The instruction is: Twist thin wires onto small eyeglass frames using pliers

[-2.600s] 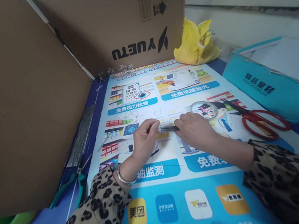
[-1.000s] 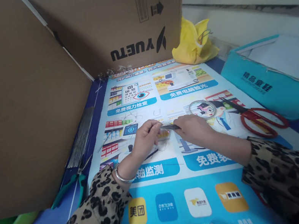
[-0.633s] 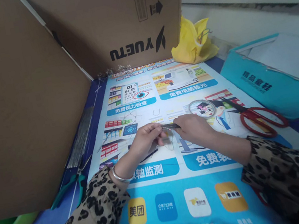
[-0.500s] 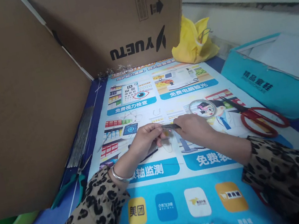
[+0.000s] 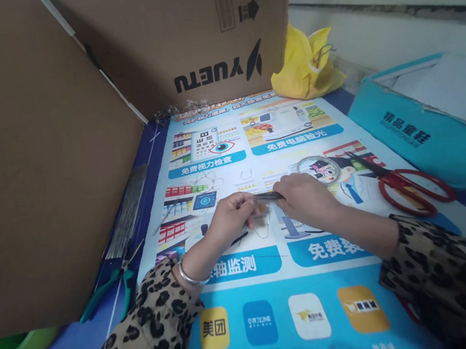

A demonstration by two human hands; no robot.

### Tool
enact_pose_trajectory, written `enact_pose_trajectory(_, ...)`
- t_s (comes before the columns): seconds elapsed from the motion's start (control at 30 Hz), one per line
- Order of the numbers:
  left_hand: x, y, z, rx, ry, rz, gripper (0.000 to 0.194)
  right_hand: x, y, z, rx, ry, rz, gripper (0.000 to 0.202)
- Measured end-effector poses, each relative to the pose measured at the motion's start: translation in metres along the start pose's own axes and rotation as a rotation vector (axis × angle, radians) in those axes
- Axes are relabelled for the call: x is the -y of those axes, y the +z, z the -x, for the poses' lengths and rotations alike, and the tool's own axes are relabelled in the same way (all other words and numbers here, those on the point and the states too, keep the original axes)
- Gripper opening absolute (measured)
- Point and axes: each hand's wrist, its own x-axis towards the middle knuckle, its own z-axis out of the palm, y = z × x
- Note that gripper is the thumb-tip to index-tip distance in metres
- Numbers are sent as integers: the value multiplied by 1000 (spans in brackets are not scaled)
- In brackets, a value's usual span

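Observation:
My right hand (image 5: 307,197) is closed around a dark, tapered metal tool that looks like pliers (image 5: 269,196); its handles are hidden in my palm. The jaws point left and meet the fingertips of my left hand (image 5: 236,215). Thumb and forefinger of that hand are pinched together at the jaw tips, and what lies between them is too small to make out. Just below the fingers shows a thin bent wire (image 5: 263,232). More thin bent wires (image 5: 207,180) lie on the printed poster (image 5: 323,276) beyond my left hand.
Red-handled scissors (image 5: 416,190) lie right, beside a teal box (image 5: 411,137). Teal-handled pliers (image 5: 121,281) and a bundle of straight wires (image 5: 127,214) lie left, by a large cardboard box (image 5: 34,173). A yellow bag (image 5: 307,68) and twisted wire pieces (image 5: 189,108) sit at the back.
Both hands keep nearly the same pose, with the tool at the left fingertips. The whole view has shifted slightly, so the things appear a little further right.

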Motion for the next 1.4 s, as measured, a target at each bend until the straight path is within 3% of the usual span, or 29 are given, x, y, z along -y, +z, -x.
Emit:
enact_pose_trajectory(0.13, 1, 1, -1, -56, 4, -44, 12, 1, 0, 1, -55, -35, 62, 20)
enact_pose_trajectory(0.37, 1, 2, 1, -42, -3, -86, 12, 4, 3, 1, -46, -40, 94, 19)
enact_pose_trajectory(0.7, -7, -1, 3, 123, -119, 195, 19, 4, 9, 1, -41, -16, 41, 16)
enact_pose_trajectory(1.03, -10, -1, 4, 135, -132, 232, 19, 6, 8, 1, -35, -13, 5, 17)
enact_pose_trajectory(1.13, -9, -1, 3, 100, -91, 181, 18, 5, 7, 0, -37, -12, 4, 18)
enact_pose_trajectory(1.4, -5, -1, 0, -144, 12, 30, 16, 2, 0, 0, -147, -16, 139, 21)
